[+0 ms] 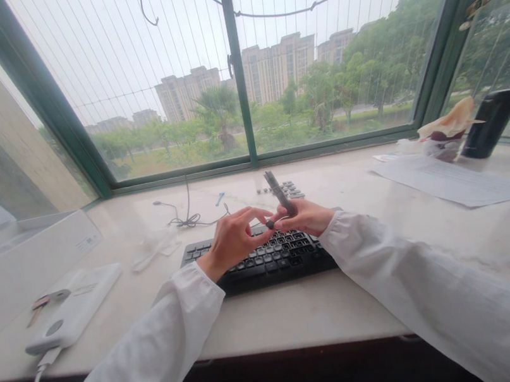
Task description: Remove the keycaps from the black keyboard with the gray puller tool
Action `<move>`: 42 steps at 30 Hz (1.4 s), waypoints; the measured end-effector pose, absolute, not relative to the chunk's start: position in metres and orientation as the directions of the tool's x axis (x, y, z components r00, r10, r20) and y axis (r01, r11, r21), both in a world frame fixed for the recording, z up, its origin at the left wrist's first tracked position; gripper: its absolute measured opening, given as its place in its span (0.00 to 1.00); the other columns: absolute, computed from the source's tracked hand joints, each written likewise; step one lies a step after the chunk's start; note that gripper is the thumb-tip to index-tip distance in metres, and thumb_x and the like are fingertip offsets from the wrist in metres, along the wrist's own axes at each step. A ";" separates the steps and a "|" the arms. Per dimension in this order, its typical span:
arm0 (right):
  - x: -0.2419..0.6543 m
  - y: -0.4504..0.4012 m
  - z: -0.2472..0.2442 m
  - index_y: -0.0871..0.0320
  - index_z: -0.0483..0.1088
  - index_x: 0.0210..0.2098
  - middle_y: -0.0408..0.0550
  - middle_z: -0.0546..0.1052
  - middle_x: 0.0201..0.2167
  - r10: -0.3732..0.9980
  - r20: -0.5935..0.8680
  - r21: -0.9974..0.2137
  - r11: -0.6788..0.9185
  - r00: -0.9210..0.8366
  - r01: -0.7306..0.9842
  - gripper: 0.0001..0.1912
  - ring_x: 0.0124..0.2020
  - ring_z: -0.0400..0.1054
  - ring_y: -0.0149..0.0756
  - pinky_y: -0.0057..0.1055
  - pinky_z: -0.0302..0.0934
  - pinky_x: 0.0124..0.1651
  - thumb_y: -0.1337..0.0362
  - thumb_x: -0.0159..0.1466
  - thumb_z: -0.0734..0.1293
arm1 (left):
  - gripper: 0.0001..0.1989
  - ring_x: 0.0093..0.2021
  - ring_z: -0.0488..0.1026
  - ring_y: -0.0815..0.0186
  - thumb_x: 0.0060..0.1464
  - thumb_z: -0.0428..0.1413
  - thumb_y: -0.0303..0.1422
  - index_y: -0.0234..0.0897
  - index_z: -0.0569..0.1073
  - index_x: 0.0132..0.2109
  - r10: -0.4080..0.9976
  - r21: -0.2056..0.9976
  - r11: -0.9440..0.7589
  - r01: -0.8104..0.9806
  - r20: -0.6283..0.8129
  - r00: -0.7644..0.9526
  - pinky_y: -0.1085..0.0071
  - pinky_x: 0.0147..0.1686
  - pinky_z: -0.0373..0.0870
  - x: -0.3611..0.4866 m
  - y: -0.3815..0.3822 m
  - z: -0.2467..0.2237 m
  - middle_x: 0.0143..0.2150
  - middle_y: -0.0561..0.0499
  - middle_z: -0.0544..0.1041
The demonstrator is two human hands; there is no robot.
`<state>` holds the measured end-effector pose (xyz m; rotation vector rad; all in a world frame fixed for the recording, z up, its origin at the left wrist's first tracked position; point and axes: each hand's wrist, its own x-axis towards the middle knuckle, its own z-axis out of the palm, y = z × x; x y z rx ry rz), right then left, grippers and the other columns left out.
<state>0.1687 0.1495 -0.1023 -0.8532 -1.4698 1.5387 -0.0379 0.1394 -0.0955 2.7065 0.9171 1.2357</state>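
Observation:
A black keyboard (pixel 266 266) lies on the pale counter, with several keycaps off on its right part. Above it my left hand (pixel 237 235) pinches a small black keycap (pixel 270 224) between thumb and forefinger. My right hand (pixel 304 217) is closed around a dark grey brush-like tool (pixel 279 192), which points up and away; its thumb and finger also reach the keycap. Several loose keycaps (pixel 292 189) lie behind the keyboard, partly hidden by the tool and my right hand.
Behind the keyboard lies a thin black cable (pixel 187 221). On the left are a white power bank (pixel 75 307), keys (pixel 46 302) and a white box (pixel 27 269). Paper sheets (pixel 455 180) and a black bottle (pixel 491 124) are on the right, near the window.

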 end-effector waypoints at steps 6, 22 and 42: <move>0.168 0.148 -0.101 0.58 0.59 0.23 0.44 0.74 0.28 0.904 0.061 -0.993 0.013 -0.424 -0.115 0.25 0.35 0.72 0.35 0.28 0.65 0.34 0.59 0.41 0.79 | 0.08 0.19 0.62 0.78 0.52 0.58 0.36 0.40 0.74 0.40 0.531 0.256 -0.818 0.515 0.679 0.507 0.78 0.23 0.63 -0.039 0.141 -0.096 0.41 0.56 0.79; 0.169 0.152 -0.091 0.61 0.66 0.27 0.47 0.75 0.27 0.985 -0.047 -0.995 -0.061 -0.164 -0.082 0.11 0.27 0.71 0.28 0.24 0.66 0.29 0.67 0.56 0.73 | 0.07 0.21 0.65 0.76 0.51 0.58 0.35 0.41 0.75 0.39 0.600 0.263 -0.753 0.604 0.651 0.465 0.76 0.26 0.64 -0.043 0.146 -0.094 0.36 0.57 0.78; 0.216 0.206 -0.103 0.56 0.66 0.24 0.48 0.73 0.26 0.939 0.053 -0.997 0.032 0.341 0.068 0.25 0.24 0.63 0.32 0.28 0.54 0.23 0.42 0.63 0.57 | 0.15 0.23 0.68 0.72 0.52 0.55 0.44 0.40 0.77 0.41 0.786 0.387 -0.615 0.687 0.369 0.495 0.75 0.26 0.66 -0.062 0.193 -0.085 0.36 0.52 0.79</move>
